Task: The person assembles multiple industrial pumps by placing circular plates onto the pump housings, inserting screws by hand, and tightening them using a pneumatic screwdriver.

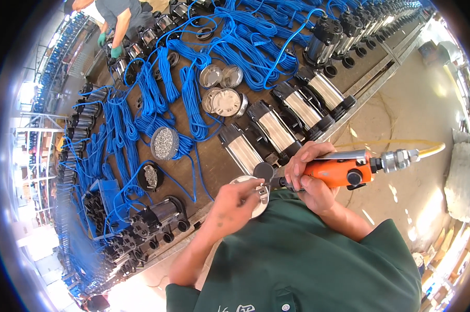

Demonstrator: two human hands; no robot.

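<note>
My right hand (313, 177) is wrapped round an orange air screwdriver (331, 174), held level with its dark nose pointing left. A yellow air hose (432, 150) joins its rear by a metal coupling (398, 160). The screwdriver's tip is beside a round pale metal plate (260, 207) with slots, close to my front. My left hand (235, 205) lies over this plate's left side, fingers curled and pressed together; what they pinch is hidden. A round black cap (264, 170) sits at the plate's far edge. Beyond it, a steel pump (240, 148) lies on the bench.
Several steel pumps (274, 130) lie along the bench edge, others stand (323, 41) farther right. Blue cable coils (196, 101) cover the brown bench (180, 174). Bowls of screws (164, 144), round metal covers (227, 102) and a blue bin (107, 203) are there. A co-worker's gloved hands (116, 51) touch a pump.
</note>
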